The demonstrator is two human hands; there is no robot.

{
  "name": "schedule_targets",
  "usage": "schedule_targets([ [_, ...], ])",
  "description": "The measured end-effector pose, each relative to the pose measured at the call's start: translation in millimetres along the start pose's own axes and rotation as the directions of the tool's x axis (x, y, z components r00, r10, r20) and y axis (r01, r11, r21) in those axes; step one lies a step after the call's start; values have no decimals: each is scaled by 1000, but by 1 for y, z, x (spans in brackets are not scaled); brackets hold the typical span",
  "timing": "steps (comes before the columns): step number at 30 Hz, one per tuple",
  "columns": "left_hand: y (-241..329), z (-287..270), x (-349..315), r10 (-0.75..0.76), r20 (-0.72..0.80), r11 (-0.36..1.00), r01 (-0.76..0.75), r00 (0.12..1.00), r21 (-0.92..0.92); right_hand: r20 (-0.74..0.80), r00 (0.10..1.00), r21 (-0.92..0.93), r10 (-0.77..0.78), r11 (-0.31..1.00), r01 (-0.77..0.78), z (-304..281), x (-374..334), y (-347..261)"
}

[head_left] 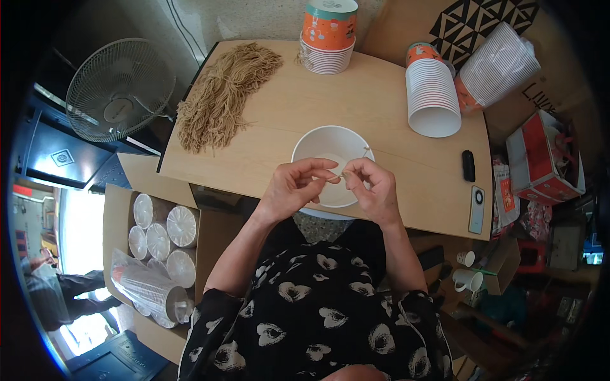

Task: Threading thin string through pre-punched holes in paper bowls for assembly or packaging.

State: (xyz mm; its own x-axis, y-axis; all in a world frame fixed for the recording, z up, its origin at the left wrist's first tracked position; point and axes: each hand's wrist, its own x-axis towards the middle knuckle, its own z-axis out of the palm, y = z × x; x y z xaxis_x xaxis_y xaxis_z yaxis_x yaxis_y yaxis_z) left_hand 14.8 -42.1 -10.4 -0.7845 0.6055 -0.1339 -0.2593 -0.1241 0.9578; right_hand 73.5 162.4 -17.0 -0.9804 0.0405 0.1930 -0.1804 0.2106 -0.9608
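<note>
A white paper bucket (pixel 332 141) stands on the table's near edge, its open mouth facing me. Above its near side my left hand (pixel 294 187) and my right hand (pixel 375 190) almost meet, thumbs and fingers pinched together. Whatever lies between the fingertips is too small to make out. A short tan bit, like a string end, shows at the bucket's right inner wall, just above my right hand. Further off to the left lies a thick bundle of tan twine (pixel 222 95).
On the table (pixel 267 155) stand stacked orange-and-white buckets (pixel 327 57), with more stacks (pixel 434 95) lying at the right. A black object (pixel 468 166) and a pale flat device (pixel 476 209) lie near the right edge. Left are a fan (pixel 121 89) and a carton (pixel 203 254) of wrapped stacks.
</note>
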Motion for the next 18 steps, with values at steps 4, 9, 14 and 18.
schedule_targets([
  [4, -1, 10, 3, 137, -78, 945, -107, 988, 308, -25, 998, 68, -63, 996, 65, -1, 2, -3],
  [9, 2, 11, 1, 292, -74, 837, -218, 953, 502, 53, 998, -10, 13, 1000, -12, -12, -1, -12],
  [14, 5, 5, -1, 378, 49, 716, -326, 925, 618, 63, 998, -51, -14, 999, 17, -19, -2, -4],
  [18, 8, -5, -6, 379, 101, 611, -331, 920, 719, -43, 997, 173, 63, 983, -54, -31, -7, 4],
])
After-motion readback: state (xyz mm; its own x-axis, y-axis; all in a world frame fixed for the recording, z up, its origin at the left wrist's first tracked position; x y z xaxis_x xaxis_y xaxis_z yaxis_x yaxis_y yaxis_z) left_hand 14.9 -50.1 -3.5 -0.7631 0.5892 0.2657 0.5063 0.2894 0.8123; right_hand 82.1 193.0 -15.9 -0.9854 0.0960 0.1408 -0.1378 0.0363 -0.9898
